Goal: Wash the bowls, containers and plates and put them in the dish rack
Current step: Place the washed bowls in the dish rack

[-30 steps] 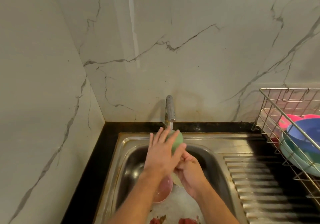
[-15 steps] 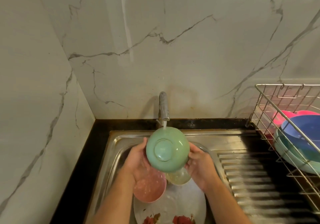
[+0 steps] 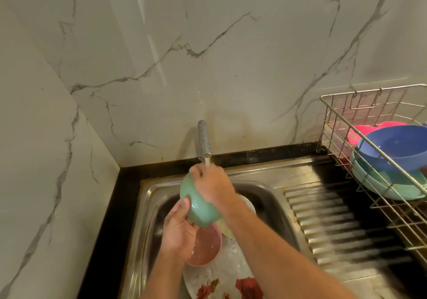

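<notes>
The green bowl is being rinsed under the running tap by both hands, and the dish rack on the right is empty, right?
Not quite. The head view shows the dish rack already holds a blue bowl on a teal one, with something pink behind. The rest stands: both hands, left and right, hold the green bowl under the running tap.

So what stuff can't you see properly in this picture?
- Inside of the green bowl: head view, turned away, right hand covers it.
- Yellowish dish: mostly behind bowl and right forearm.
- Patterned plate: cut off by the bottom edge.
- Pink item in the dish rack: behind the blue bowl.
</notes>
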